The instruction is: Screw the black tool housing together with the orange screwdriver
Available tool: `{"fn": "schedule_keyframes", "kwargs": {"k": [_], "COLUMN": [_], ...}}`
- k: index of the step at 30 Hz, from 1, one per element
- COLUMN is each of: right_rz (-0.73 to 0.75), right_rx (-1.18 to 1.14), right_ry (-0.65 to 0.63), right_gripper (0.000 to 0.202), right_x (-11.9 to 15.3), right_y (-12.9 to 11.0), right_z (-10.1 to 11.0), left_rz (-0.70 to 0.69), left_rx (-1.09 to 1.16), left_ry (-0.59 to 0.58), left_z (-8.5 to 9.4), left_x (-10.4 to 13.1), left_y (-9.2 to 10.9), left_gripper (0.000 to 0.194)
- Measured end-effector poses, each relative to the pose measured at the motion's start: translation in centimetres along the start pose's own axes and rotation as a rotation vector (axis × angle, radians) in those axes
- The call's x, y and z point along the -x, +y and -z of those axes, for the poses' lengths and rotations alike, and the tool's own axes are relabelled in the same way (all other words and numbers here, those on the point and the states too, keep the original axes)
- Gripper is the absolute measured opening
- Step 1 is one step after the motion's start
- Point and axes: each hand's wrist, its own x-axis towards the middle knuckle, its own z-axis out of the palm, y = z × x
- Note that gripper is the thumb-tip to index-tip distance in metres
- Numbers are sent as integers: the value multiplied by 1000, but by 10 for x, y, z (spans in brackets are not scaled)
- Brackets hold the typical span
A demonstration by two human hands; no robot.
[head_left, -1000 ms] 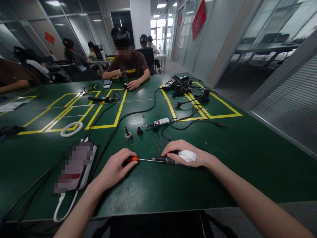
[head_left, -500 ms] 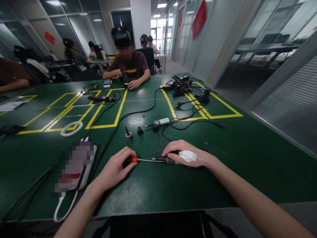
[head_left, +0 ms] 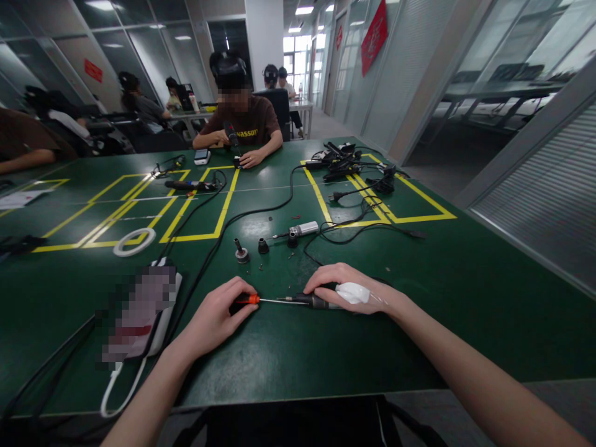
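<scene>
My left hand (head_left: 223,313) is closed round the orange and black handle of a screwdriver (head_left: 254,299), whose thin shaft points right. Opposite it, my right hand (head_left: 347,288), with a white patch on its back, grips a dark cylindrical tool (head_left: 317,300) with a narrow tip pointing left. The screwdriver's shaft reaches the side of that tool; whether they touch I cannot tell. Beyond the hands lie a silver cylindrical tool (head_left: 305,229), a metal part with a stem (head_left: 241,251), and two small black caps (head_left: 263,246), with tiny screws near them.
The green table (head_left: 261,360) bears a phone (head_left: 139,310) on a white cable at left, a white ring (head_left: 135,242), and long black cables. A heap of black tools (head_left: 342,160) lies at the back right. Across the table sits a person (head_left: 256,118) holding a tool.
</scene>
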Motion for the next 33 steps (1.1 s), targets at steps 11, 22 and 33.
{"fn": "schedule_keyframes", "kwargs": {"k": [11,22,33], "right_rz": [-1,-4,0], "right_rx": [3,10,-4], "right_ry": [-4,-11,4], "right_gripper": [27,27,29], "right_x": [1,0,1], "right_y": [2,2,-4], "right_z": [-1,0,1], "left_rz": [-3,-14,5], "left_rx": [-36,-44,-35], "left_ry": [6,10,10], "left_z": [2,2,-2], "left_x": [0,-1,2], "left_y": [2,2,2], "left_gripper": [11,20,20]}}
